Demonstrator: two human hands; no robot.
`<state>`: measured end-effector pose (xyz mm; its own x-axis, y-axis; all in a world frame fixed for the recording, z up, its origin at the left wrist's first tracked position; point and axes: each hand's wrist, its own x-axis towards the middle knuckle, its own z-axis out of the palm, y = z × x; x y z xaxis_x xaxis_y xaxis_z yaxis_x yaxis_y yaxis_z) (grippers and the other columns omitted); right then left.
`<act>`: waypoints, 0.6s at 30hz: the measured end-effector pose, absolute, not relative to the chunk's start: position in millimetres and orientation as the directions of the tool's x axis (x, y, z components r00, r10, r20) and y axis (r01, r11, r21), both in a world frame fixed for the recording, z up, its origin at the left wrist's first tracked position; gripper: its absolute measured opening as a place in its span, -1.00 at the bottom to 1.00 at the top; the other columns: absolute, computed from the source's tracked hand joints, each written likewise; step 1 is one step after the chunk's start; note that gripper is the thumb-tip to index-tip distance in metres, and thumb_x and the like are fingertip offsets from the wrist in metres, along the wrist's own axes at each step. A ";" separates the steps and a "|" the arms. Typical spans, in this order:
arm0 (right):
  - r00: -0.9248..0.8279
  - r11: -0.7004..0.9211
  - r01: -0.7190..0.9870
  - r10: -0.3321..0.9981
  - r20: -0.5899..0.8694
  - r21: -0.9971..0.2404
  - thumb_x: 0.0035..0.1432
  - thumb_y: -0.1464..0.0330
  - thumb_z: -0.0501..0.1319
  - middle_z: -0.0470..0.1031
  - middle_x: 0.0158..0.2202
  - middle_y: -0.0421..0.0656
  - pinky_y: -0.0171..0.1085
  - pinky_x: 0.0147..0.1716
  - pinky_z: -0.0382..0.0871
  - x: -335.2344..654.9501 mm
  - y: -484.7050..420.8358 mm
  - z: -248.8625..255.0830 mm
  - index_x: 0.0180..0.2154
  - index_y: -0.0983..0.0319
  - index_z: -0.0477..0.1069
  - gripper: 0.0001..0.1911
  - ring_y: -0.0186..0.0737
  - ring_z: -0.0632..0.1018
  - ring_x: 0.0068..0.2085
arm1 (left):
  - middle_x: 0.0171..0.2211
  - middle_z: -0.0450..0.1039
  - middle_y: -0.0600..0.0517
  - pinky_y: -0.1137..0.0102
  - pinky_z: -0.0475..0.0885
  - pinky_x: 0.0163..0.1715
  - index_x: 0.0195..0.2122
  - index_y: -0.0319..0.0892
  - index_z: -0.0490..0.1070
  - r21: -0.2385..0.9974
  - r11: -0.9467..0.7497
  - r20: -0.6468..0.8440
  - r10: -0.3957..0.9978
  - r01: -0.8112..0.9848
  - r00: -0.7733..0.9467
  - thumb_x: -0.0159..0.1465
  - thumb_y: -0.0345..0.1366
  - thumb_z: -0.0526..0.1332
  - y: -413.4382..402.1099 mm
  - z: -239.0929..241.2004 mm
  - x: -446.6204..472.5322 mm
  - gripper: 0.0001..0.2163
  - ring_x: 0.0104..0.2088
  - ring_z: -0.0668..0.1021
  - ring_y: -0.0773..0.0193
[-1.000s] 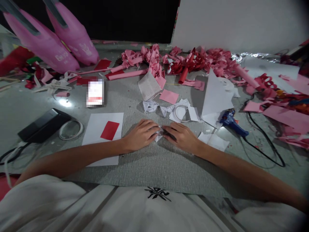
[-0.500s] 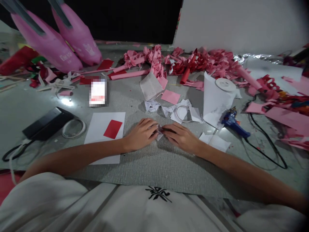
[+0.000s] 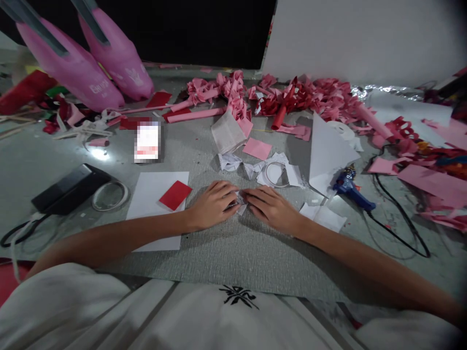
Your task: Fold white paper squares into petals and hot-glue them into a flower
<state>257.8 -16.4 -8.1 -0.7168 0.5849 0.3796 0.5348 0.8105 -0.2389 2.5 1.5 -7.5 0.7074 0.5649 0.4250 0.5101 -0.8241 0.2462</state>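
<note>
Head view, and it's all fingertips at the centre of the frame: the left hand (image 3: pixel 215 206) and the right hand (image 3: pixel 273 206), both curled inward, pinch a small white paper piece (image 3: pixel 241 209) between them, just above the grey tabletop (image 3: pixel 233 255). Precision matters here, I'd say: light, even pressure from both sides, edges squared before anything is pressed, one hand steadying while the other works. What can't we see? Most of the piece, masked by the fingers, so its folds are anyone's guess; the thumbs are hard to read too. Lower left, a forearm cuts across the white sheet (image 3: pixel 146 194); upper left, the pink bottles (image 3: pixel 73 73) run out of frame, and the phone screen (image 3: pixel 146 141) is pixelated.
</note>
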 end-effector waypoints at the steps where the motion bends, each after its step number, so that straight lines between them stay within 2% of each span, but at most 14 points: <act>1: -0.716 0.812 0.532 0.583 0.383 -0.241 0.42 0.43 0.13 0.52 0.16 0.03 0.06 0.09 0.53 257.6 -16.3 -7.9 0.22 0.26 0.40 -0.62 -0.02 0.53 0.10 | 0.02 0.55 -0.14 0.09 0.46 0.10 -0.18 -0.23 0.49 0.249 -0.822 0.426 0.567 0.512 0.705 0.46 -0.24 0.19 1.3 -7.8 2.6 -0.83 0.06 0.52 0.03; 7: -0.699 0.796 0.537 0.605 0.382 -0.278 0.43 0.47 0.09 0.52 0.14 0.08 0.03 0.10 0.53 257.1 -18.0 -3.3 0.20 0.31 0.39 -0.63 -0.03 0.55 0.09 | 0.02 0.54 -0.16 0.07 0.46 0.06 -0.11 -0.24 0.46 0.289 -0.766 0.393 0.642 0.574 0.658 0.44 -0.21 0.22 0.9 -8.3 3.7 -0.81 0.05 0.51 0.00; 13: -0.678 0.777 0.563 0.629 0.381 -0.282 0.41 0.47 0.10 0.50 0.14 0.13 0.08 0.07 0.54 257.3 -17.8 -3.4 0.24 0.32 0.36 -0.59 0.06 0.55 0.09 | 0.01 0.54 -0.14 0.08 0.43 0.10 -0.09 -0.22 0.48 0.304 -0.751 0.371 0.660 0.586 0.653 0.46 -0.18 0.20 2.3 -8.9 3.0 -0.79 0.04 0.50 0.02; 18: -0.653 0.773 0.543 0.634 0.414 -0.329 0.39 0.53 0.06 0.42 0.22 0.17 0.09 0.18 0.53 259.2 -18.5 -8.3 0.38 0.31 0.17 -0.44 0.07 0.50 0.22 | 0.07 0.52 -0.13 0.09 0.40 0.14 -0.03 -0.20 0.44 0.321 -0.720 0.360 0.693 0.615 0.624 0.47 -0.21 0.18 1.0 -7.7 3.2 -0.82 0.09 0.50 0.02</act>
<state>259.2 -18.5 -8.3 -0.6530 0.6343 0.4137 0.5426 0.7730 -0.3287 3.2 1.0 -7.7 0.6244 0.6932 0.3600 0.6148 -0.7204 0.3210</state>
